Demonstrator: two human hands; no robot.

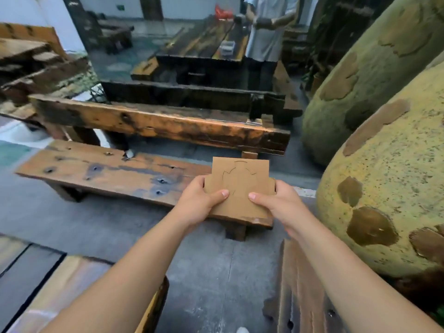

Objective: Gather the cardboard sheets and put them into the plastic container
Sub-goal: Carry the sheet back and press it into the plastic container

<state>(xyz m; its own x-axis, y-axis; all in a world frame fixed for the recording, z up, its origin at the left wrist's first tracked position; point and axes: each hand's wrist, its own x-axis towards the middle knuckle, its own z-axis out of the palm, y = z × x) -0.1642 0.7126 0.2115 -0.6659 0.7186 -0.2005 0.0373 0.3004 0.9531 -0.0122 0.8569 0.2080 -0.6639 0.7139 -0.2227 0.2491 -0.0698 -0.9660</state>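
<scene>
A head-worn camera looks down at two bare forearms reaching forward over a grey concrete floor. Both hands hold a small stack of brown cardboard sheets (240, 186), slightly fanned so that one sheet's edge stands out behind the front one; the front sheet has a curved outline cut or scored into it. The left hand (200, 203) is clamped on the stack's left edge, thumb on top and fingers underneath. The right hand (278, 203) is clamped on the right edge in the same way. The stack is held in the air above the right end of a low, weathered wooden worktop (108, 171), and does not appear to rest on it. Beyond lie a heavier timber beam (156, 123) and, well apart at the far end, a dark table (201, 44) with a small clear box-like object (227, 47) that may be the plastic container, though it is too blurred to be sure. A standing person's torso (266, 27) is beside that table. Large rounded yellow-green forms (384, 176) fill the right. Gathering looks done or nearly done; carrying and placing the sheets remains.
</scene>
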